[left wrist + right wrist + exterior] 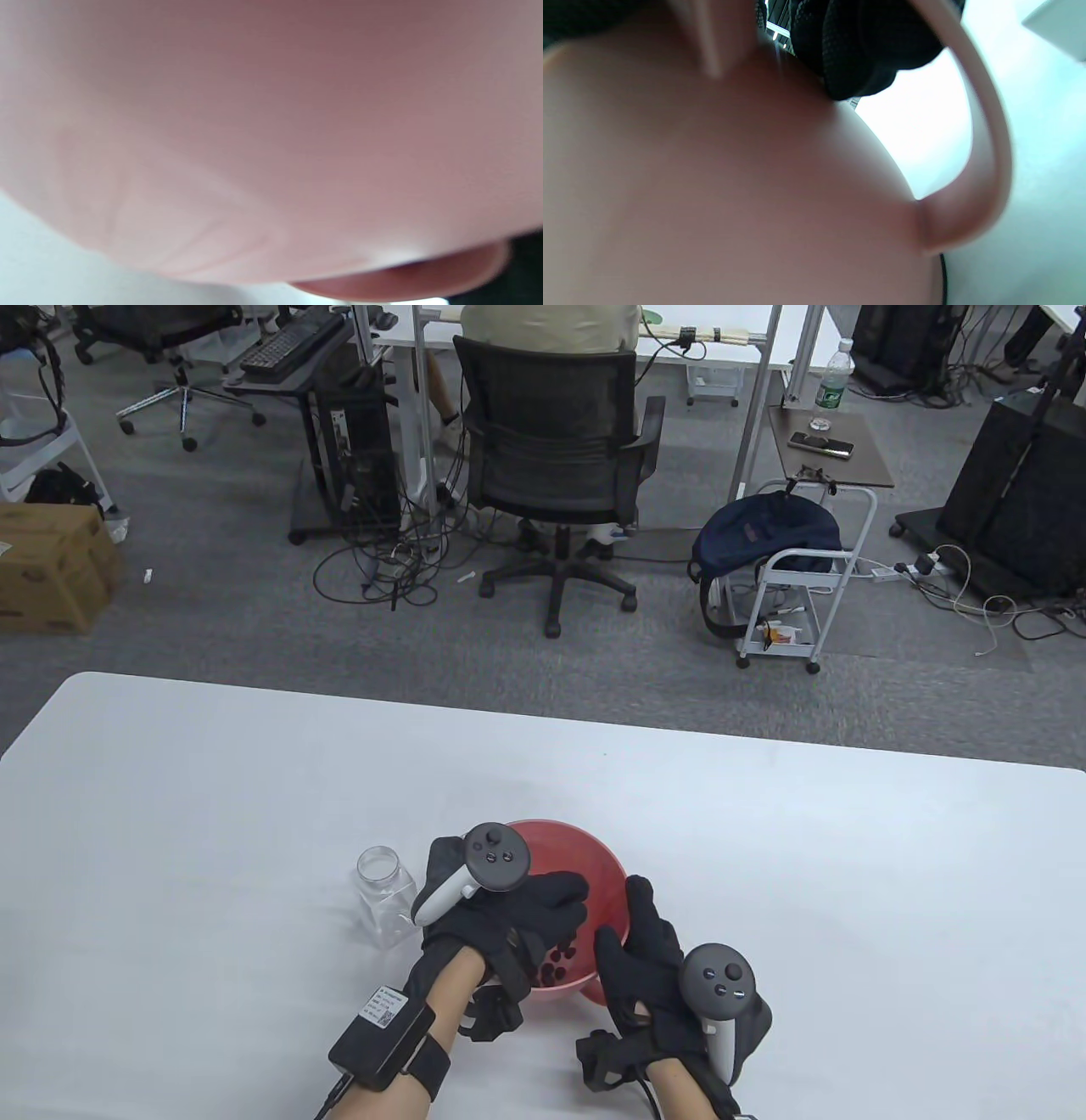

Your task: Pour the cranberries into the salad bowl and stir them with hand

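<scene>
The red salad bowl stands on the white table near its front edge. Dark cranberries lie at its bottom. My left hand reaches into the bowl from the left, with its fingers stretched out over the berries. My right hand grips the bowl's right rim, thumb on the inner side and fingers along the outside. The left wrist view is filled by the blurred pink bowl wall. In the right wrist view the bowl sits very close, with gloved fingers curled at its rim.
An empty clear jar without a lid stands just left of the bowl, close to my left hand. The white table stretches wide on both sides. Beyond its far edge a person sits on an office chair.
</scene>
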